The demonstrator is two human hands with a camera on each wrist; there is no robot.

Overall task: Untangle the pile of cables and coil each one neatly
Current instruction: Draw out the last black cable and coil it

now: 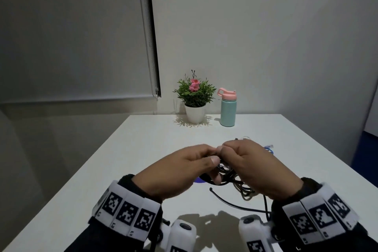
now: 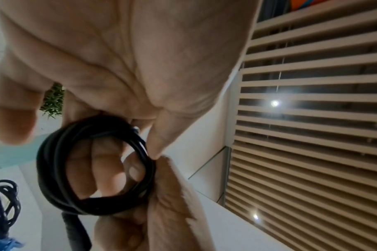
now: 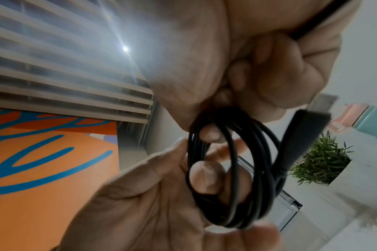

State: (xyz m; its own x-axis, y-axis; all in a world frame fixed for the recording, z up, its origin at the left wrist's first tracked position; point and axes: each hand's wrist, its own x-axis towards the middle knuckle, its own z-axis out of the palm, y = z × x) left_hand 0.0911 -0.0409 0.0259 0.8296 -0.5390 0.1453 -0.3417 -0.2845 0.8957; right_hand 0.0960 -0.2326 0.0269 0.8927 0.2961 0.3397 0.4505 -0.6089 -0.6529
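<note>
Across the white table [image 1: 143, 149] everything sits small against its bare top: a potted plant [image 1: 194, 96] and a mint bottle [image 1: 227, 108] stand near the far edge, side by side and well apart from the work. Toward the near edge, the left hand [image 1: 184, 169] and right hand [image 1: 251, 167] meet above the surface, fingertips nearly touching, both curled around a black cable [image 3: 232, 178] wound into a small coil of several turns. The left-wrist view shows that hand's fingers through the ring and its thumb pinching the bundle; the right-wrist view shows fingers pinching the top of the loops, with the plug [image 3: 301, 135] standing free beside them. Under the right hand lies a dark tangle of cables [image 1: 245, 190], not yet sorted, and a blue cable [image 1: 269, 149] peeks out beyond it toward the far right. A loose black cable end [image 1: 225, 200] trails toward the near edge. The black cable looks light, limp and somewhat springy, so the turns would likely flare if released; pinching across all the loops at one spot seems the safest hold.
</note>
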